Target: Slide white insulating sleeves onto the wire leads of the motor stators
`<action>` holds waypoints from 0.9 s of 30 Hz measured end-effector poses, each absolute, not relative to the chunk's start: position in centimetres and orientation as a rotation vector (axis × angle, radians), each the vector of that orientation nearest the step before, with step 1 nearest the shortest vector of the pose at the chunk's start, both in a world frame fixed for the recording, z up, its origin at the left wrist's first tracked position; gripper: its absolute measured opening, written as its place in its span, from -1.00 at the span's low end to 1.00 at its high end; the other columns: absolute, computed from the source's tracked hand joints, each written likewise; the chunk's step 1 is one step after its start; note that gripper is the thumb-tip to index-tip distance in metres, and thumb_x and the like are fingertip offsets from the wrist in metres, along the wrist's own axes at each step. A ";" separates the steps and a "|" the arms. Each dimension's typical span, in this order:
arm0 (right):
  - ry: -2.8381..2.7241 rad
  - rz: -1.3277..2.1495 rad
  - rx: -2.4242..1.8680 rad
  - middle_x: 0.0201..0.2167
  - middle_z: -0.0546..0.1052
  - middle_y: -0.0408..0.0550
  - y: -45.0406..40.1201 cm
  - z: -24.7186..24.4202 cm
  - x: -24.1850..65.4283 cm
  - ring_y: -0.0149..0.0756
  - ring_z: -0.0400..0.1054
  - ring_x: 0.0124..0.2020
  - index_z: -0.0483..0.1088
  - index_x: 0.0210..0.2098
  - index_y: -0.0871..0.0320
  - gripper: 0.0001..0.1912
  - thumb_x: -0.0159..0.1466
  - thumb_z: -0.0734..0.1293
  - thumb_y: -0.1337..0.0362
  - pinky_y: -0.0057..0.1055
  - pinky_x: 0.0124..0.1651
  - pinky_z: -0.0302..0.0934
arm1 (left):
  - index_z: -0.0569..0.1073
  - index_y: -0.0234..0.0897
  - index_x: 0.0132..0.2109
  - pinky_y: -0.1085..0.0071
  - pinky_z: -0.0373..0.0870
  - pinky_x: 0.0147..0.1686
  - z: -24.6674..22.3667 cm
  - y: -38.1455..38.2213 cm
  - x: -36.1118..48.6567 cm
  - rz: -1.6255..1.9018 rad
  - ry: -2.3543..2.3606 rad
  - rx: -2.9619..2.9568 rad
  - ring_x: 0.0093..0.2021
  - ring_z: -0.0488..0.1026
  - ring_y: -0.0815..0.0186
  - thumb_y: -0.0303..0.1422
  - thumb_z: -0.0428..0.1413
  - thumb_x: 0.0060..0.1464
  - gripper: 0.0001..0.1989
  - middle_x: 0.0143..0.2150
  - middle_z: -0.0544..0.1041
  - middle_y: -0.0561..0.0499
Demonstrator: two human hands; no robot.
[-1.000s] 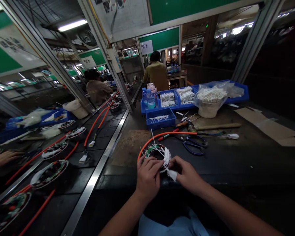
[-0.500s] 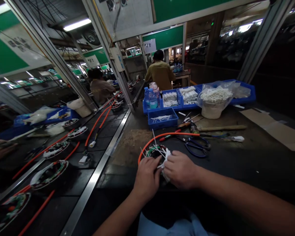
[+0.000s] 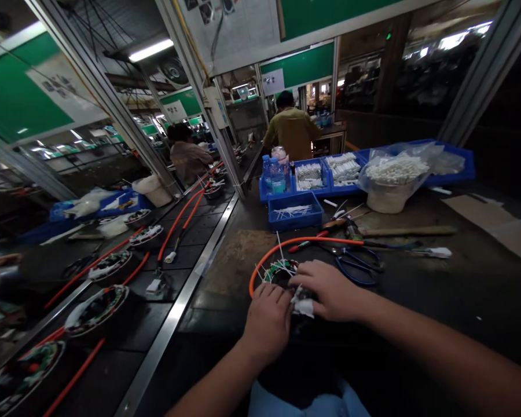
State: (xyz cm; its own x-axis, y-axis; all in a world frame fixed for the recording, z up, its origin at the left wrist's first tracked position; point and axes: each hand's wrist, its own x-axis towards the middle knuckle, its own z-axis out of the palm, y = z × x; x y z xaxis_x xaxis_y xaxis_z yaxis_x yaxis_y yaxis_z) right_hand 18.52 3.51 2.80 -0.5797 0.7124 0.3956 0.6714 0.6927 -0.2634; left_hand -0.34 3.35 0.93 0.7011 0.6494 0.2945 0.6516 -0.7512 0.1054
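A round motor stator [image 3: 282, 267] with a green and white winding ring lies at the near edge of the bench, thin white ties sticking up from it. An orange sleeved cable [image 3: 260, 260] curves from its left side round the back. My left hand [image 3: 268, 317] is closed over the near left rim, its fingertips partly hidden. On the right rim my right hand [image 3: 330, 289] is closed, fingers over the top and thumb in front. Below its fingers, a white wrapped piece [image 3: 304, 307] shows at the stator's near side. The hands cover much of the stator.
Beyond the stator lie blue-handled pliers [image 3: 358, 266], a hammer [image 3: 408, 231] and a small blue tray [image 3: 295, 209] of white ties. Behind are blue bins [image 3: 310, 188] of white sleeves and a bagged bucket [image 3: 386, 200]. Left of a metal rail [image 3: 178, 307], more stators [image 3: 98, 313] line the conveyor.
My right hand has shifted over the stator's top, its fingers reaching further inward. My left hand has drawn down slightly, and the white piece now shows lower. The view has shifted a little.
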 end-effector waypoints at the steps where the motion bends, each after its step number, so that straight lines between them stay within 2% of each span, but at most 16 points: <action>1: -2.481 0.065 -1.092 -0.30 0.39 -0.03 3.3 2.6 18.3 -0.27 0.19 -0.27 0.35 -0.24 0.16 -0.82 0.18 0.25 0.23 -0.35 -0.29 -0.02 | 0.41 -0.31 -0.21 0.15 0.24 -0.10 1.0 3.3 -0.3 -0.476 -1.109 -2.899 -0.22 0.28 0.19 -0.48 -0.06 0.08 -0.83 -0.28 0.42 -0.07; 2: -2.533 -0.015 -1.089 -0.35 0.39 -0.04 3.1 2.3 18.1 -0.27 0.19 -0.30 0.37 -0.30 0.16 -0.86 0.21 0.22 0.25 -0.34 -0.30 -0.03 | 0.41 -0.30 -0.26 0.16 0.24 -0.10 1.1 3.3 -0.3 -0.463 -1.113 -2.906 -0.23 0.28 0.20 -0.48 -0.06 0.08 -0.84 -0.29 0.42 -0.07; 4: -2.603 -0.209 -0.972 -0.42 0.40 -0.04 2.6 1.6 17.7 -0.27 0.18 -0.35 0.36 -0.40 0.18 -0.81 0.26 0.15 0.33 -0.32 -0.33 -0.05 | 0.41 -0.28 -0.29 0.18 0.25 -0.13 1.3 3.2 -0.2 -0.470 -1.134 -2.903 -0.25 0.28 0.21 -0.49 -0.07 0.08 -0.84 -0.32 0.41 -0.05; 7: -2.590 -0.460 -0.710 -0.41 0.42 0.02 1.7 0.7 17.5 -0.27 0.16 -0.39 0.36 -0.43 0.22 -0.71 0.28 0.06 0.41 -0.29 -0.33 -0.06 | 0.40 -0.25 -0.19 0.19 0.26 -0.18 1.3 3.0 -0.2 -0.524 -1.170 -2.868 -0.29 0.28 0.22 -0.46 -0.08 0.11 -0.81 -0.33 0.40 -0.04; 10: -2.518 -0.521 -0.701 -0.43 0.42 0.01 1.8 0.6 17.3 -0.28 0.15 -0.41 0.35 -0.44 0.21 -0.71 0.27 0.06 0.42 -0.27 -0.33 -0.07 | 0.39 -0.26 -0.19 0.17 0.25 -0.18 0.8 3.1 -0.3 -0.563 -1.138 -2.850 -0.30 0.28 0.21 -0.47 -0.07 0.08 -0.81 -0.34 0.40 -0.04; 14: -2.552 -0.353 -1.067 -0.48 0.40 -0.03 4.3 1.2 16.4 -0.27 0.17 -0.38 0.34 -0.46 0.18 -0.86 0.19 0.19 0.36 -0.29 -0.34 -0.08 | 0.40 -0.28 -0.33 0.16 0.24 -0.18 -0.2 3.4 -0.5 -0.644 -1.044 -2.853 -0.30 0.27 0.21 -0.51 -0.06 0.04 -0.85 -0.36 0.42 -0.05; 18: -2.585 -0.063 -1.312 -0.50 0.42 -0.04 6.3 1.6 15.4 -0.26 0.21 -0.37 0.35 -0.53 0.18 -0.91 0.11 0.26 0.37 -0.30 -0.34 -0.05 | 0.40 -0.28 -0.26 0.14 0.22 -0.19 -0.2 3.2 -0.3 -0.681 -1.022 -2.901 -0.27 0.29 0.20 -0.51 -0.09 0.07 -0.81 -0.30 0.45 -0.05; 21: -2.462 0.046 -1.389 -0.48 0.44 -0.01 6.0 1.6 14.8 -0.24 0.23 -0.36 0.37 -0.54 0.20 -0.91 0.07 0.27 0.40 -0.30 -0.33 -0.01 | 0.41 -0.28 -0.23 0.13 0.22 -0.17 -0.1 2.7 0.0 -0.731 -1.094 -2.904 -0.23 0.30 0.17 -0.37 0.01 0.07 -0.86 -0.27 0.45 -0.07; 24: -2.373 0.063 -1.403 -0.44 0.45 -0.02 5.3 1.5 15.1 -0.26 0.26 -0.33 0.39 -0.52 0.21 -0.87 0.12 0.23 0.40 -0.34 -0.30 0.06 | 0.43 -0.27 -0.27 0.18 0.25 -0.23 0.0 3.1 -0.4 -0.836 -1.135 -2.880 -0.27 0.33 0.16 -0.17 0.16 -0.06 -0.73 -0.31 0.45 -0.07; 27: -2.285 0.151 -1.392 -0.37 0.47 -0.10 5.0 1.2 17.9 -0.34 0.31 -0.33 0.42 -0.33 0.17 -0.77 0.22 0.13 0.42 -0.43 -0.29 0.15 | 0.46 -0.26 -0.35 0.26 0.26 -0.24 0.9 4.5 -1.8 -0.748 -0.978 -3.021 -0.30 0.36 0.23 -0.16 0.18 -0.06 -0.75 -0.39 0.46 -0.03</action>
